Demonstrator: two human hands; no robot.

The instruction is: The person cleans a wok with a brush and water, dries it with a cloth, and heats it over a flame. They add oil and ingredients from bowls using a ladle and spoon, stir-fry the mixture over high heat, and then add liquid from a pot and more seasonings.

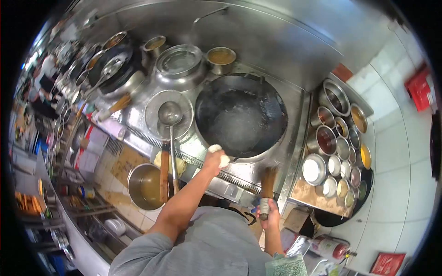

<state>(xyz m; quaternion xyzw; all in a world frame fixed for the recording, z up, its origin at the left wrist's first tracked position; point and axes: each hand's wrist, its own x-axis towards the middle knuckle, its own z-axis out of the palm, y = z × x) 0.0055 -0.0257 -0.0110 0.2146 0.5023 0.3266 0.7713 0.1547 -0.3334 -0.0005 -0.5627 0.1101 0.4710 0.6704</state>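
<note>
My left hand (213, 164) is closed around a folded white cloth (223, 160) at the near left rim of a large black wok (241, 117). Whether the cloth grips the wok's handle is hidden by my fingers. The wok sits on the stove, its inside wet and hazy with steam. In my right hand (272, 215) is a bamboo wok brush (267, 191), held by its wrapped end with the bristles pointing up and away from me, right of the wok and apart from it. A ladle (170, 114) rests on a round wire strainer (152, 120) to the left.
Several seasoning bowls (329, 187) and metal pots crowd a board at the right. A lidded pot (179, 62) and a pot of yellow liquid (221, 57) stand behind. A bucket of liquid (146, 186) is at lower left; another black wok (113, 69) sits further left.
</note>
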